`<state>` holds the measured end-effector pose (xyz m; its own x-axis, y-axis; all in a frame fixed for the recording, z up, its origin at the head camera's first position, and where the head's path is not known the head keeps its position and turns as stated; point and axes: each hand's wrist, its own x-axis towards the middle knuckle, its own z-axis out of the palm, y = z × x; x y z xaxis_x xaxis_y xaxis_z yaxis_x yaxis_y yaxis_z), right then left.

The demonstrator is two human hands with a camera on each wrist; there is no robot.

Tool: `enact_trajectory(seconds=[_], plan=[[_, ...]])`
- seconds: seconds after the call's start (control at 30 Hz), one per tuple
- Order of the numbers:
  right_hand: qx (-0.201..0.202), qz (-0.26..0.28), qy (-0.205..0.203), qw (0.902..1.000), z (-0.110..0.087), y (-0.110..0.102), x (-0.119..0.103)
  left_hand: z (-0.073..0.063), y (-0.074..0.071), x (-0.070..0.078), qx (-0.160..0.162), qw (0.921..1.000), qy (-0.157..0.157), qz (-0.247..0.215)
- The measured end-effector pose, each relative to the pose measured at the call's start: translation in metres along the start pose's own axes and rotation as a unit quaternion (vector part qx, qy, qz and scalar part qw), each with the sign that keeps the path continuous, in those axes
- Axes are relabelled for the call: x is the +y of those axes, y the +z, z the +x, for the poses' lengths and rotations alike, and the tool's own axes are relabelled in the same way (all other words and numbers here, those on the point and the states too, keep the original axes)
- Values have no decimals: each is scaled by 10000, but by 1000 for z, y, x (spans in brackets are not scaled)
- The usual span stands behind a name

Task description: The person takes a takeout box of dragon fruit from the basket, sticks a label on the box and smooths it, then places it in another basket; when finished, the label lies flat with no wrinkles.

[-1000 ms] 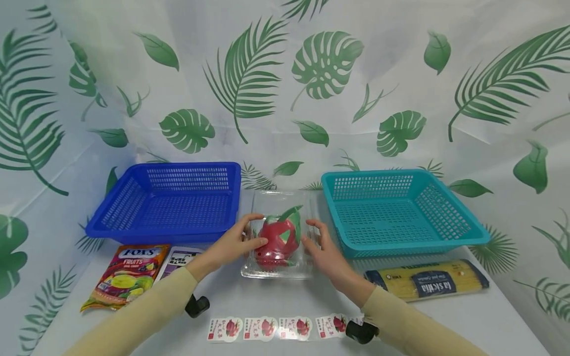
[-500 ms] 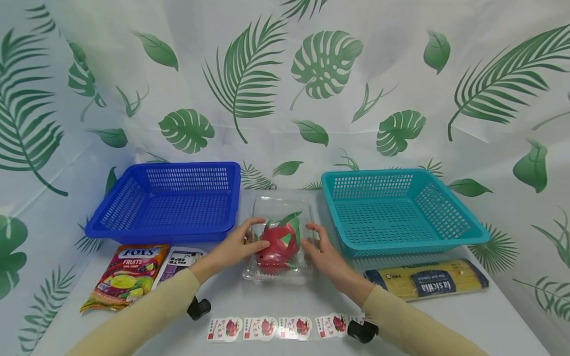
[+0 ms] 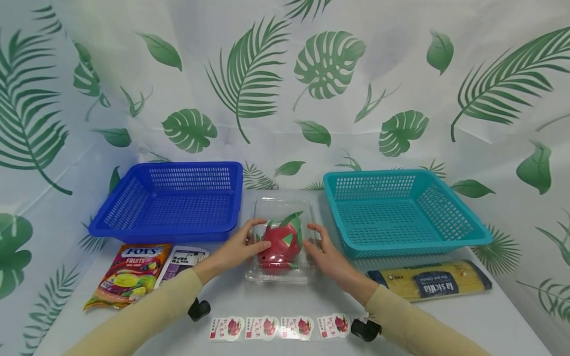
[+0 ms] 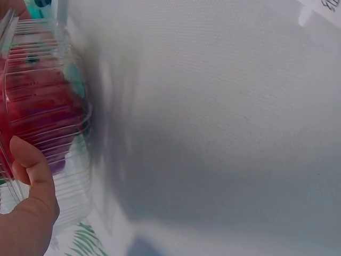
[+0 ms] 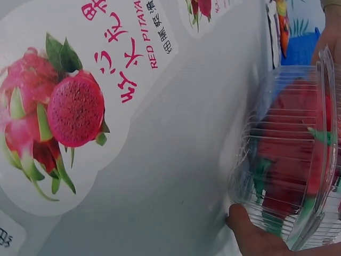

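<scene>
A clear ribbed plastic clamshell box (image 3: pixel 285 204) is at the middle of the white table in the head view. Inside it lies a red dragon fruit (image 3: pixel 279 249) with green scales. My left hand (image 3: pixel 236 251) grips the box's left side, its thumb (image 4: pixel 31 160) against the ribbed wall. My right hand (image 3: pixel 331 257) holds the opposite side, with the thumb (image 5: pixel 241 218) low on the wall in the right wrist view. A row of dragon fruit stickers (image 3: pixel 262 328) lies in front of the box. Most fingers are hidden in the wrist views.
A blue basket (image 3: pixel 165 232) stands back left, a teal basket (image 3: pixel 418 244) back right. Below the blue one lie a candy bag (image 3: pixel 126 277) and a purple-white packet (image 3: pixel 180 262). A spaghetti pack (image 3: pixel 432 282) lies at the right. A leaf-print curtain (image 3: pixel 267 143) hangs behind.
The box with the dragon fruit has shifted slightly nearer and tipped a little between both hands during the first half second. Since then it has barely moved.
</scene>
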<state>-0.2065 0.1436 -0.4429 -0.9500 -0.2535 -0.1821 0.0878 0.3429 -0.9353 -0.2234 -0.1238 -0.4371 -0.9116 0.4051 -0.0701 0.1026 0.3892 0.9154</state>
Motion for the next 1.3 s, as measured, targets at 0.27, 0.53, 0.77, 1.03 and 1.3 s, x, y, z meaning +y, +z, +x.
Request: enact_trajectory(seconds=[0.27,0.53,0.77,1.03,1.3], plan=[[15,-55,60,10000,2,-1,3,2,2,-2,23,10000,-15,27],[7,-112,74,9999,3,-2,7,2,3,-3,43,10000,-4,2],[30,-78,214,9997,3,0,6,0,3,-2,73,9999,-66,-28],[31,-91,177,9998,1,0,3,0,2,-1,73,9999,-95,-44],[-78,-23,-13,10000,1,-2,1,1,1,1,63,9999,-86,-95]])
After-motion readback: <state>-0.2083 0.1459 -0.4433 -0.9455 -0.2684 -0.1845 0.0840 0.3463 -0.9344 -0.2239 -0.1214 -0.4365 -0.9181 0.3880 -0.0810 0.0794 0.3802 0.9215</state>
